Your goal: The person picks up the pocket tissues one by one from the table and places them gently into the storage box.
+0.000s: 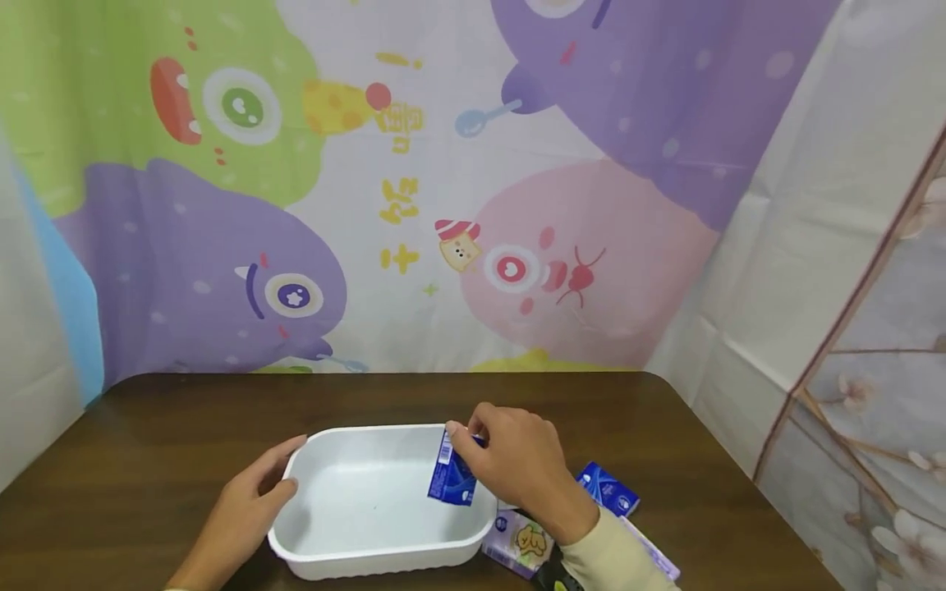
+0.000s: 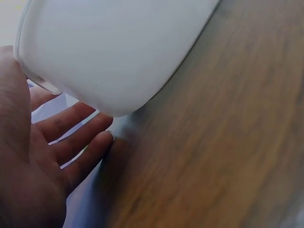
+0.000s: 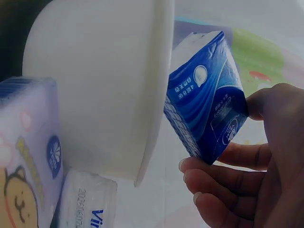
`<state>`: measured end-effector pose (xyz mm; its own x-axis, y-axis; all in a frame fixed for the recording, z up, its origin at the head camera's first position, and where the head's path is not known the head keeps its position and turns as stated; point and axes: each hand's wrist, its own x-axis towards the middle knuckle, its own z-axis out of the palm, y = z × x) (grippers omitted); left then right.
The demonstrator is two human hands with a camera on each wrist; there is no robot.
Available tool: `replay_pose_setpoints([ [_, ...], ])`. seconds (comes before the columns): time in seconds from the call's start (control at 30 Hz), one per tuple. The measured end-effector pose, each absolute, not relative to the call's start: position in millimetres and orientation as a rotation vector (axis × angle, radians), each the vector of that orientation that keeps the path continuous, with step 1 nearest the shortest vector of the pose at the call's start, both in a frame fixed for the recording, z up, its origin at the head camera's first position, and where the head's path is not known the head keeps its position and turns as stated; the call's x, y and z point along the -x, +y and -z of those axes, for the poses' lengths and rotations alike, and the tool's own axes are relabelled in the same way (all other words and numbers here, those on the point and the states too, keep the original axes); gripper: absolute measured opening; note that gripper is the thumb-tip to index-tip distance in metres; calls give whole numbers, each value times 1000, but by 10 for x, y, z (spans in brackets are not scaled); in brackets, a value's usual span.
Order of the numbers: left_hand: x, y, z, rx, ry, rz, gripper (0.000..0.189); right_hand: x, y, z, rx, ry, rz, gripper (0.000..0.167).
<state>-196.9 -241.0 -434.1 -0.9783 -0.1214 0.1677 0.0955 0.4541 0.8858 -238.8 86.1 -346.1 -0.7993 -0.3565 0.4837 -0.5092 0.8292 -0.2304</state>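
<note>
The right hand (image 1: 521,455) pinches a blue rectangular tissue packet (image 1: 451,478) over the right end of a white oblong plastic tub (image 1: 362,492); the left hand (image 1: 244,502), fingers relaxed, touches the tub's left rim.

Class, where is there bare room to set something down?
Bare: table between the white tray and printed cloth, table left of the left hand, and the tray's middle. Crowded: the tray's right end, where the right hand holds a blue packet, and table beside it, where more packets lie.
</note>
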Motion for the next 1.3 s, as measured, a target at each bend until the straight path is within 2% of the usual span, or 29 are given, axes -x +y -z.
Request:
replay_pose_setpoints([
  [0.27,1920,-2465,4327,-33,-2525,1502,48,2413,725,3461,-715,-2566,-527,43],
  [0.7,1872,-2508,4332,-16,-2530,1427,48,2375,522,3497,-804,-2558,-558,43],
  [1.3,1931,-2427,4352,33,-2558,1366,45,2320,456,3582,-739,-2631,-458,47],
])
